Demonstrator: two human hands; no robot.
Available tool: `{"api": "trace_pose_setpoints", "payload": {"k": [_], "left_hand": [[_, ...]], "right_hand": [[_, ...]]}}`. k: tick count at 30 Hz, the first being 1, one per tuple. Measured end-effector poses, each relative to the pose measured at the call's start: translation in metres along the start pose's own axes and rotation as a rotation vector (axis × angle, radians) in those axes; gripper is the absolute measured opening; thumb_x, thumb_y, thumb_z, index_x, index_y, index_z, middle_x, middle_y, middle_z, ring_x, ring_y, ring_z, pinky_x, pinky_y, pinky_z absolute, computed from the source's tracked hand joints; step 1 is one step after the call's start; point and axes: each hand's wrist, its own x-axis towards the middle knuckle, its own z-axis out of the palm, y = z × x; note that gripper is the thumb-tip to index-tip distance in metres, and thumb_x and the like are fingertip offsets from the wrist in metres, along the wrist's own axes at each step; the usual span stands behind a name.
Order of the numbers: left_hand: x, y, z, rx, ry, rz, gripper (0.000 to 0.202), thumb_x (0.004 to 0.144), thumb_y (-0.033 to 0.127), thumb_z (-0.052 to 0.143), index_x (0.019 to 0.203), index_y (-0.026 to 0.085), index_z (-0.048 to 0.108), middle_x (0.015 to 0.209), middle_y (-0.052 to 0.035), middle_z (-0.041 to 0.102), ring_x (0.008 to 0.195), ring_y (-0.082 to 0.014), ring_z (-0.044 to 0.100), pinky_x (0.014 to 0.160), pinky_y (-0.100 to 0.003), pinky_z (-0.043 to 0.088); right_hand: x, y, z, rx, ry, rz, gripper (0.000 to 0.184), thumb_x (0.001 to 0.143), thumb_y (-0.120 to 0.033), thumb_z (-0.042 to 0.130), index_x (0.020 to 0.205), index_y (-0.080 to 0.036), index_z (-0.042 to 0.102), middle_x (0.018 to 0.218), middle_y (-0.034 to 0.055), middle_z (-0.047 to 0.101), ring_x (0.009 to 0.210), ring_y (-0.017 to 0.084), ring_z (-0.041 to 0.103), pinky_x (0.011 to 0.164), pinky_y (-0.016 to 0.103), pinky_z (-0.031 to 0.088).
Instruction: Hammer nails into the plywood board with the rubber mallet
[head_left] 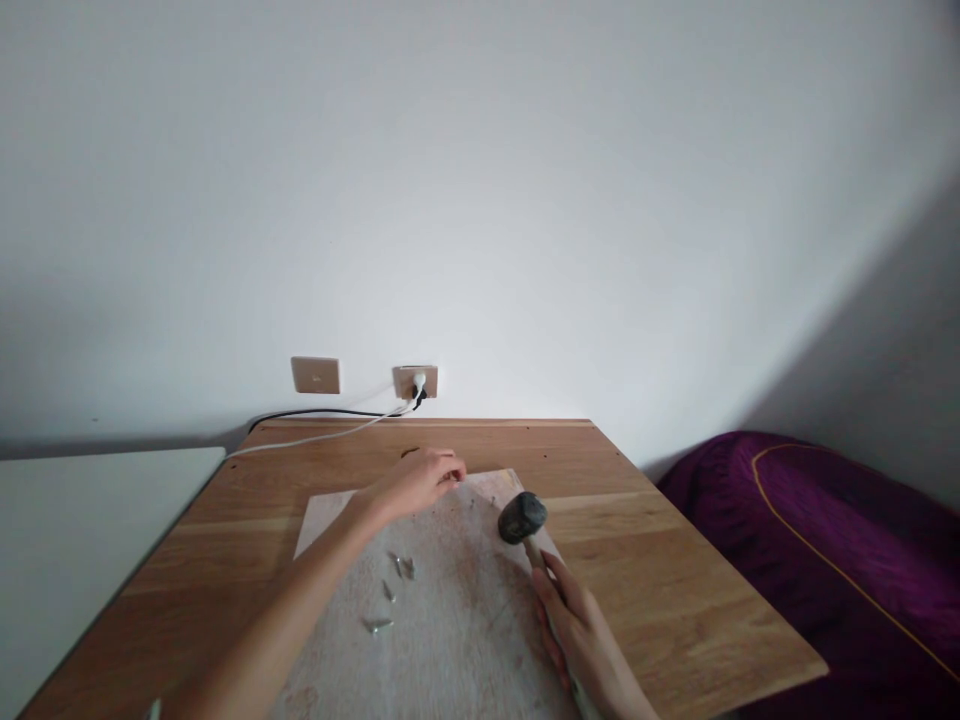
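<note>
In my right hand is a mallet with a dark, blocky head and a light handle. Its head hovers near the right edge of a pale, scuffed board. My left hand reaches over the board's far edge, its thumb and fingers pinched together. What the pinch holds, if anything, is too small to make out. Several silvery screws or nails, including one toward the front, lie on the board's left half. Small dark marks or pins show on the board just right of my left fingertips.
The board rests on a wooden table against a white wall. Cables run along the table's back left to a wall socket. A white surface adjoins on the left; a purple cloth-covered thing stands to the right.
</note>
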Motion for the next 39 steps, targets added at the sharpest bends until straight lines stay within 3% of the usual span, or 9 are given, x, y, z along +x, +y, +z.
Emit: {"api": "trace_pose_setpoints", "payload": {"k": [11, 15, 29, 39], "left_hand": [[-0.008, -0.025, 0.04, -0.303, -0.003, -0.169, 0.005, 0.086, 0.016, 0.068, 0.088, 0.015, 0.073, 0.084, -0.0026, 0.073, 0.078, -0.0154, 0.066, 0.072, -0.022, 0.044], [-0.007, -0.027, 0.05, -0.296, 0.04, -0.159, 0.005, 0.086, 0.018, 0.068, 0.088, 0.015, 0.071, 0.084, -0.0026, 0.072, 0.077, -0.0149, 0.064, 0.073, -0.023, 0.043], [-0.014, -0.029, 0.061, -0.342, 0.089, -0.146, 0.007, 0.08, 0.02, 0.072, 0.081, 0.015, 0.067, 0.078, -0.0009, 0.066, 0.072, -0.0134, 0.058, 0.069, -0.023, 0.041], [-0.015, -0.031, 0.063, -0.438, 0.104, -0.162, 0.024, 0.076, 0.03, 0.078, 0.089, 0.015, 0.065, 0.084, -0.0034, 0.065, 0.078, -0.0153, 0.059, 0.073, -0.025, 0.045]], "right_hand": [[0.004, 0.003, 0.002, 0.042, 0.007, -0.032, 0.091, 0.076, -0.091, 0.053, 0.124, -0.013, 0.05, 0.054, -0.0075, 0.045, 0.031, 0.008, 0.035, 0.027, 0.02, 0.029], [0.003, 0.003, 0.002, 0.064, 0.006, -0.026, 0.089, 0.077, -0.089, 0.054, 0.125, -0.014, 0.05, 0.055, -0.0071, 0.046, 0.032, 0.008, 0.036, 0.028, 0.02, 0.03], [0.002, -0.003, 0.002, 0.058, -0.002, -0.018, 0.087, 0.076, -0.089, 0.054, 0.121, -0.014, 0.05, 0.059, -0.0076, 0.046, 0.032, 0.006, 0.035, 0.027, 0.02, 0.029], [0.001, -0.004, 0.003, 0.04, 0.005, -0.039, 0.087, 0.074, -0.092, 0.053, 0.116, -0.015, 0.05, 0.057, -0.008, 0.045, 0.032, 0.006, 0.035, 0.028, 0.02, 0.031]]}}
